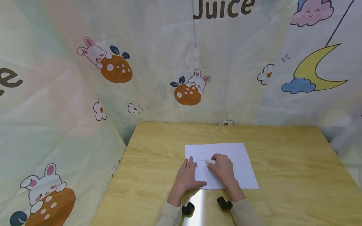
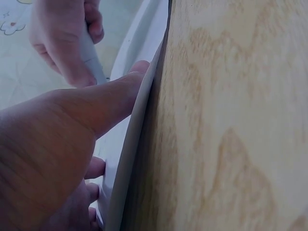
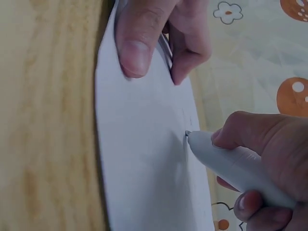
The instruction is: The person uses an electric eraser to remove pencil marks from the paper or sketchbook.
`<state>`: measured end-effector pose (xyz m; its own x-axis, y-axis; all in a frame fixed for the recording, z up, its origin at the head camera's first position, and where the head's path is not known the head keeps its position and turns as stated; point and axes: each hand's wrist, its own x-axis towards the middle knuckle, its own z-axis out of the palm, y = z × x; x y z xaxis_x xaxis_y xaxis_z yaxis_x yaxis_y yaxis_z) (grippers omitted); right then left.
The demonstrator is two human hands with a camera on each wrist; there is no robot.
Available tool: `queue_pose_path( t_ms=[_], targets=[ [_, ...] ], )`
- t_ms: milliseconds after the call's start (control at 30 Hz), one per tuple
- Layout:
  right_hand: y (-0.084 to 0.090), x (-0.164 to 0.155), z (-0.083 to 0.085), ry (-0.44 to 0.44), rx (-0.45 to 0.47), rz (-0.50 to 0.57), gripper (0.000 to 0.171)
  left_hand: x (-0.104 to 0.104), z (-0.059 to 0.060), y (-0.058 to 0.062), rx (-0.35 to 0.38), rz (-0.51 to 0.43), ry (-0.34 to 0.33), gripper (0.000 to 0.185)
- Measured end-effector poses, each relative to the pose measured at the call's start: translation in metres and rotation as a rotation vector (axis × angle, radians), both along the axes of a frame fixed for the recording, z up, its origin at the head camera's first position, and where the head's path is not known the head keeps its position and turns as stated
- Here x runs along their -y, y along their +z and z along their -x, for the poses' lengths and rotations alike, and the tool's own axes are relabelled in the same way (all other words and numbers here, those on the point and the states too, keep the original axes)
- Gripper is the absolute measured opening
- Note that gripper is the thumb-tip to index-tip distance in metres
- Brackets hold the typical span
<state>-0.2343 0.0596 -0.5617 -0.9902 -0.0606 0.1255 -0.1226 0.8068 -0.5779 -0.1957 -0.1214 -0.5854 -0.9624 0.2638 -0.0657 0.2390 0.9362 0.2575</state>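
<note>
A sheet of white paper [image 1: 240,169] lies on the wooden table, with a faint line drawn left of its middle. My right hand [image 1: 224,169] grips a thick white pen [image 3: 231,166], whose tip touches the paper at that line. The left hand [image 1: 186,176] rests on the paper's left side, its fingers stretched forward and its thumb along the near edge. In the left wrist view, the left thumb [image 2: 113,96] lies on the paper near its edge, with the pen [image 2: 90,55] beyond it in the right hand.
The wooden table [image 1: 297,169] extends to both sides of the paper. Behind it hangs a cloth backdrop [image 1: 152,56] printed with rabbits and fruit. A black wrist mount [image 1: 188,208] sits by the left cuff, another black mount [image 1: 224,203] by the right.
</note>
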Motion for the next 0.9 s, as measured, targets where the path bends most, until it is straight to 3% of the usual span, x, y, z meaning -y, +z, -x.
queue_pose_path(
  t_ms=[900],
  targets=[
    [0.002,0.008,0.0005,0.021,0.004,-0.025,0.019,0.0014,0.0002,-0.0023,-0.013,0.002,-0.01,0.096]
  ],
)
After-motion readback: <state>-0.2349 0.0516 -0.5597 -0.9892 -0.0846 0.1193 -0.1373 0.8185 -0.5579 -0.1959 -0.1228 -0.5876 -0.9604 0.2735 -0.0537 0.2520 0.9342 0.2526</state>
